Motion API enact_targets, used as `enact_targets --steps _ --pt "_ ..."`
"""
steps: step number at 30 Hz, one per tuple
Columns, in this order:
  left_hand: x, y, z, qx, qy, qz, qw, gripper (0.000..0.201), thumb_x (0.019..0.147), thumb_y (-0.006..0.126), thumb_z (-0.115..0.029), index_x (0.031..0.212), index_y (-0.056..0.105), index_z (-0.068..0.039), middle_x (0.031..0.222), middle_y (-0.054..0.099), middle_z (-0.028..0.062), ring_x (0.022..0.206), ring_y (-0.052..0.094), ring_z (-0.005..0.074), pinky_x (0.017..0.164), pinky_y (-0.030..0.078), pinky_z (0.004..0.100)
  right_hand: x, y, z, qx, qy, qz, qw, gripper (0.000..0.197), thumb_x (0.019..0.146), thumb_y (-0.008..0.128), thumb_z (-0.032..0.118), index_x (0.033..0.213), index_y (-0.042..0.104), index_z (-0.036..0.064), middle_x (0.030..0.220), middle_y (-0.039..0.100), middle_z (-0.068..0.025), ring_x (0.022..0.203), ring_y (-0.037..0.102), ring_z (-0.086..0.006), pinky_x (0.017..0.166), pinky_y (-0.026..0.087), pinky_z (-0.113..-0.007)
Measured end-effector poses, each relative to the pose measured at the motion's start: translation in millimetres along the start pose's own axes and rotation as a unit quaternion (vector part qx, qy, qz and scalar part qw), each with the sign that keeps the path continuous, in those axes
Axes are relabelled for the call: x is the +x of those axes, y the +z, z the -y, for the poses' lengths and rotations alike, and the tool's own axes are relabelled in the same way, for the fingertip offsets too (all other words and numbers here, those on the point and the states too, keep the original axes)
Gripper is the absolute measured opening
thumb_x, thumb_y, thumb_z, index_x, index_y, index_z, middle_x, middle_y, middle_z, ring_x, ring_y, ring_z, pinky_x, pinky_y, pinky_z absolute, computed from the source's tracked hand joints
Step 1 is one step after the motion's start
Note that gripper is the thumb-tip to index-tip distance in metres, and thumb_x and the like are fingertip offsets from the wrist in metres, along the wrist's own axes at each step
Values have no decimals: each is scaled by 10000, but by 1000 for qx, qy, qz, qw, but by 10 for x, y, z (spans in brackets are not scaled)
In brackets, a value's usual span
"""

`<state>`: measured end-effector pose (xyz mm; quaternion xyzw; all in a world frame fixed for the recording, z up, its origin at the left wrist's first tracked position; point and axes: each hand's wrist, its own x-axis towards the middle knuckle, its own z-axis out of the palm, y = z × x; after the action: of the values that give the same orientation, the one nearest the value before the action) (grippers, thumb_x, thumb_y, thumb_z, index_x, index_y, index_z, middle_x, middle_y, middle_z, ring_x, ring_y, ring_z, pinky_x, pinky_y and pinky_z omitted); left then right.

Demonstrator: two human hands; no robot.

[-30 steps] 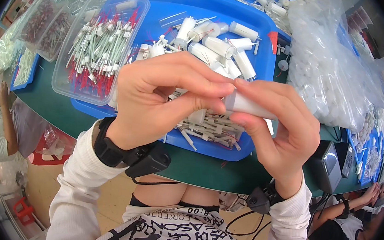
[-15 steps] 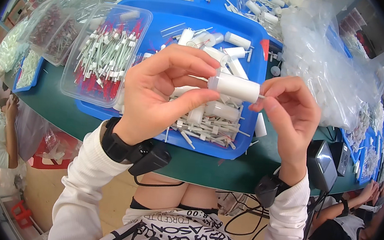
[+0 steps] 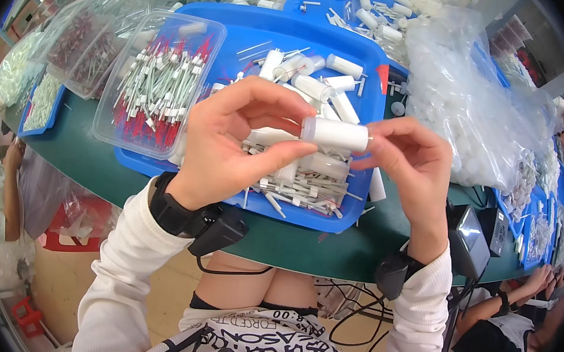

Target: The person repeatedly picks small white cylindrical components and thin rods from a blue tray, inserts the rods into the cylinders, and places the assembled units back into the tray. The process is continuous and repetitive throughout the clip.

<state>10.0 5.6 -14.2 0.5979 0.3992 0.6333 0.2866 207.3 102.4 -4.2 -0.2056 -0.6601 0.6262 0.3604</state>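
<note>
A white cylinder with a clear left end (image 3: 335, 134) lies level between my hands, above the blue tray (image 3: 270, 20). My left hand (image 3: 228, 140) pinches its clear end between thumb and fingers. At the other end, the fingertips of my right hand (image 3: 414, 155) close around the short, thin stem and mostly hide it. In the tray are similar white cylinders (image 3: 344, 65) and a pile of thin white sticks with small white sleeves (image 3: 297, 194). Clear tubes are mixed among them.
Left of the tray stands a clear plastic box (image 3: 111, 134) holding red-and-white thin sticks (image 3: 161, 86). A large clear bag of white parts (image 3: 450, 117) lies at the right, with a black device (image 3: 472, 242) nearer me. Other people sit at both sides.
My right hand has shifted left and slightly down, with its fingertips closer to the cylinder's end. The cylinder has moved a little left and lower; my left hand keeps its pinch.
</note>
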Motion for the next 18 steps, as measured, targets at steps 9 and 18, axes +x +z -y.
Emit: enact_targets --steps 9,18 --pt "71 -85 128 247 21 -96 964 205 728 616 57 920 571 3 968 564 74 878 562 157 811 454 282 45 -485 45 -341 -142 -165 914 90 754 626 52 832 639 8 776 641 -62 723 596 -158 669 460 -266" --pt "93 -86 80 391 82 -103 911 152 770 567 -4 909 627 -15 984 606 107 881 585 241 803 439 319 -338 -161 184 -656 -75 38 750 172 631 684 203 609 622 43 666 576 -73 807 522 -250 770 383 -359"
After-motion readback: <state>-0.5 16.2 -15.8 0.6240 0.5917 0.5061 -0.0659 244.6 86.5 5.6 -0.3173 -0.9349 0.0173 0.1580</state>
